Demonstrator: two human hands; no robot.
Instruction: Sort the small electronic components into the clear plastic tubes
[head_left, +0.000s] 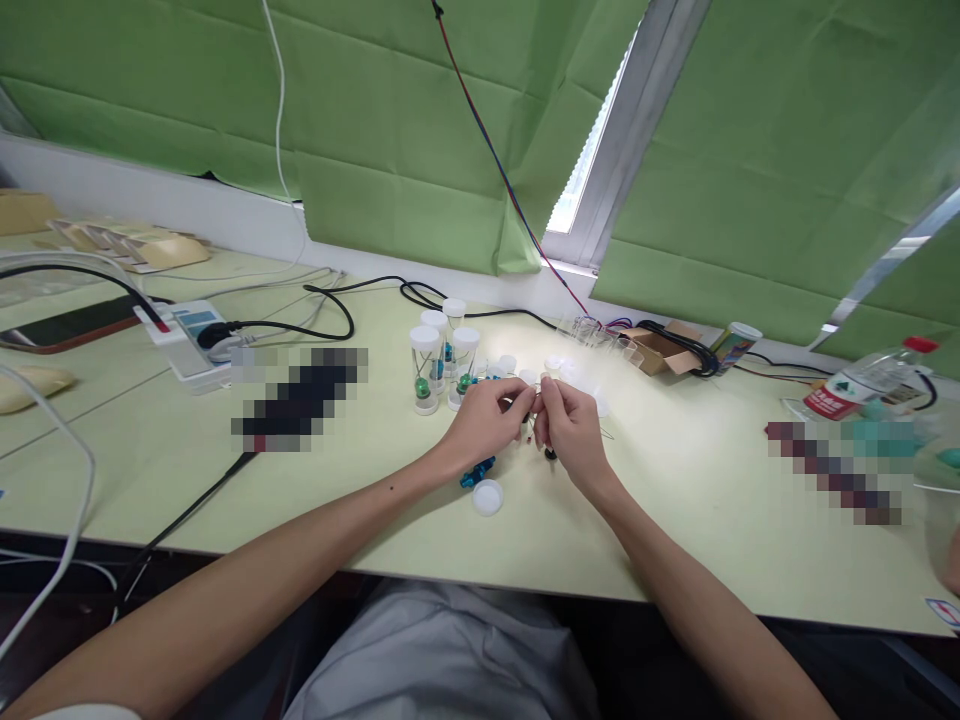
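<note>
Above the middle of the table, my left hand (496,412) and my right hand (574,428) meet fingertip to fingertip, both pinched closed. Whatever small piece lies between the fingers is too hidden to name. Thin wire ends (607,434) stick out beside my right hand, and a small black piece (551,454) shows below it. Blue metallic parts (478,472) lie under my left wrist, beside a round white cap (487,497). Just left of my hands stand several clear tubes with white lids (425,370), holding green or blue parts.
A white power strip (191,345) with plugs and cables lies at the left, near a phone (71,322). Toward the back right are clear empty tubes (600,338), an open cardboard box (667,348) and a can (735,346). A red-capped bottle (862,385) stands far right.
</note>
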